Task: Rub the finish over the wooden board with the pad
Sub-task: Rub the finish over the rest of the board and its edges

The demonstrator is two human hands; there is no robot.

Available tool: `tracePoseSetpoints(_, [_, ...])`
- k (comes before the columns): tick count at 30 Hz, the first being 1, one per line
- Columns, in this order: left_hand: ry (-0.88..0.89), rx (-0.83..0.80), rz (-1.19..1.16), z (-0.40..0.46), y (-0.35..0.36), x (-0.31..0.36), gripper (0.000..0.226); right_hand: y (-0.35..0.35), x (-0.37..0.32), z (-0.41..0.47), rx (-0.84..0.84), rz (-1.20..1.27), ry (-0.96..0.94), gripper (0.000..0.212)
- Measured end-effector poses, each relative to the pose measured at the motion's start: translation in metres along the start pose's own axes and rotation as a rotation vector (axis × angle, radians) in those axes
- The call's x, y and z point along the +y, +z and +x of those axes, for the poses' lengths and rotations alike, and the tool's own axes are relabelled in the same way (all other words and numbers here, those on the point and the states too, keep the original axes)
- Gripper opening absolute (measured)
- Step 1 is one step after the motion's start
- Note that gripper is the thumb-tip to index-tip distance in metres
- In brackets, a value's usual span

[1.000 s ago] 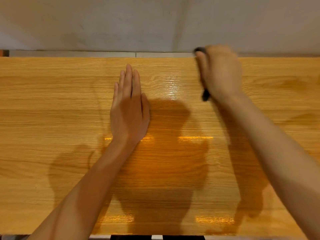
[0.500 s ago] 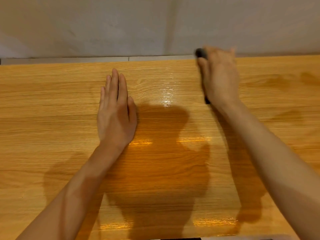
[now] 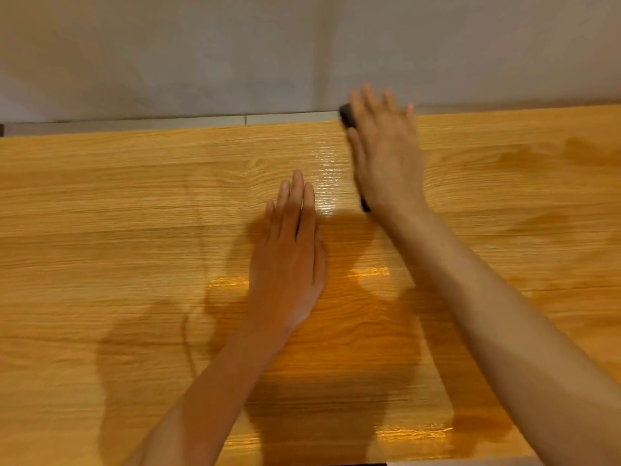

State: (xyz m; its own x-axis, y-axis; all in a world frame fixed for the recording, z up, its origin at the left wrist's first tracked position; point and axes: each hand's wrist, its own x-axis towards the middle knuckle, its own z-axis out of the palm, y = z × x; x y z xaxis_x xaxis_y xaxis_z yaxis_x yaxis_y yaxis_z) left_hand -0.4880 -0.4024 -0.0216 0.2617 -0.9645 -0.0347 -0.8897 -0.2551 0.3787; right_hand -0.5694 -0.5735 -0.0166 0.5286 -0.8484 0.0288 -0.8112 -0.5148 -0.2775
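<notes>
- Since half a second ago, both hands sit differently in the view: the left hand (image 3: 289, 260) now lies close beside the right forearm near the middle of the wooden board (image 3: 117, 213), where before it lay well to the left, and the right hand's fingers now reach past the board's far edge.
- Far left, the board's grain is pale and dry-looking, with soft shadows of the arms falling across it.
- Left of centre, the left hand rests flat, palm down, fingers straight and closed together, gripping nothing.
- Just right of its fingertips, a wet, glossy streak of finish (image 3: 331, 186) catches the light; further bright glints lie lower down near the wrist and at the near edge.
- Right of that streak, the right hand (image 3: 386, 156) presses flat over the dark pad (image 3: 346, 116), fingers spread and blurred; only the pad's dark corners show, one at the board's far edge and one by the wrist.
- Farther right, darker amber patches mark the board's surface.
- Behind the board runs a pale wall (image 3: 201, 55).
- No containers are in view.
</notes>
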Motion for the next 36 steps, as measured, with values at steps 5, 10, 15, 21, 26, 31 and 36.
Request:
tracePoseSetpoints(5, [-0.003,0.013,0.018,-0.001,0.002,0.001,0.057,-0.033,0.092,-0.013,0.085,-0.011,0.327,0.048])
tracePoseSetpoints(10, [-0.013,0.001,0.044,-0.001,0.002,-0.001,0.058,-0.024,0.059,-0.014,0.095,0.017,0.387,0.050])
tracePoseSetpoints(15, [-0.024,0.012,0.062,0.001,-0.001,0.002,0.057,-0.012,0.016,-0.080,0.021,0.047,0.125,0.050])
tracePoseSetpoints(21, [-0.026,0.017,0.101,0.000,0.000,0.003,0.058,-0.016,0.026,-0.108,-0.061,0.111,-0.087,0.048])
tracePoseSetpoints(26, [-0.018,0.034,0.041,0.001,-0.002,0.002,0.056,-0.016,0.032,-0.020,-0.025,0.073,0.060,0.049])
tracePoseSetpoints(31, [-0.020,0.036,0.032,0.000,-0.002,0.002,0.055,-0.014,0.002,-0.098,-0.114,0.035,-0.081,0.053])
tracePoseSetpoints(36, [-0.006,0.056,0.085,-0.002,0.000,0.004,0.055,-0.014,0.006,-0.144,-0.152,0.029,-0.170,0.049])
